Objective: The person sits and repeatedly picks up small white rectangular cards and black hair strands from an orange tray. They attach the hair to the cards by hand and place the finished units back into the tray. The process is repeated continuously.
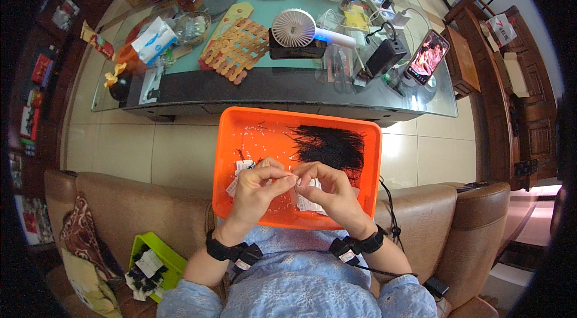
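Observation:
My left hand (262, 189) and my right hand (329, 188) meet over an orange tray (223, 138) on my lap. The thumb and fingers of each are pinched together, tip to tip with the other hand's. Whatever lies between the fingertips is too small to make out. Under my right hand rests a white printed tag (312, 199). Beside my left hand lie more white tags (243, 165) with dark strings. A thick bundle of thin black strings (330, 145) fills the tray's far right, and tiny white bits are scattered over its bottom.
Beyond the tray stands a glass table (282, 87) with a small fan (294, 28), a slatted wooden mat (236, 48), a black power block (386, 57) and a phone (428, 57). A green bin (174, 263) holding tags sits on the sofa (150, 210) at left. Cables run by my right arm.

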The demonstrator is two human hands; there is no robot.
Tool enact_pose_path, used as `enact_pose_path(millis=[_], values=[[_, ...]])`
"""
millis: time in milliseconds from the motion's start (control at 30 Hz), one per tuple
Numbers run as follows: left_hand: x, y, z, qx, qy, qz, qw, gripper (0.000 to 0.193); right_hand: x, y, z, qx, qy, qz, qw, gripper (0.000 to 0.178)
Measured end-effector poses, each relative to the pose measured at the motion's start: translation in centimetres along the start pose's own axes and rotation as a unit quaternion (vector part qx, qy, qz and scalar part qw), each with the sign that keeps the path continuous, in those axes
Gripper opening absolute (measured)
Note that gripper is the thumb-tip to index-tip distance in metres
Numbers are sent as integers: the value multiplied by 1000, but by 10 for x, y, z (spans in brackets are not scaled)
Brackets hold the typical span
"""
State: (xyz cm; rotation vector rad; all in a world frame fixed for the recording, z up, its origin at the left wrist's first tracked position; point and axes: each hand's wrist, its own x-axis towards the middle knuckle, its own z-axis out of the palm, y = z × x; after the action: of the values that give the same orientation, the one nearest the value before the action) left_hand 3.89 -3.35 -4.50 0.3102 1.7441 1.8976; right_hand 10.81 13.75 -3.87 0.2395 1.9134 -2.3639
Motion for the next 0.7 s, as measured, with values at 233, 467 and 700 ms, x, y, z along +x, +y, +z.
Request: enact_pose_path(millis=[233,467,700], values=[[1,-1,-10,-165,-24,-35,985,7,-2,-3,3,208,-47,119,970,14],[2,-5,-10,-153,-11,-52,987,8,-3,0,0,163,-40,145,975,10],[8,20,-12,274,63,256,925,13,-4,-6,-3,129,-13,136,982,6]])
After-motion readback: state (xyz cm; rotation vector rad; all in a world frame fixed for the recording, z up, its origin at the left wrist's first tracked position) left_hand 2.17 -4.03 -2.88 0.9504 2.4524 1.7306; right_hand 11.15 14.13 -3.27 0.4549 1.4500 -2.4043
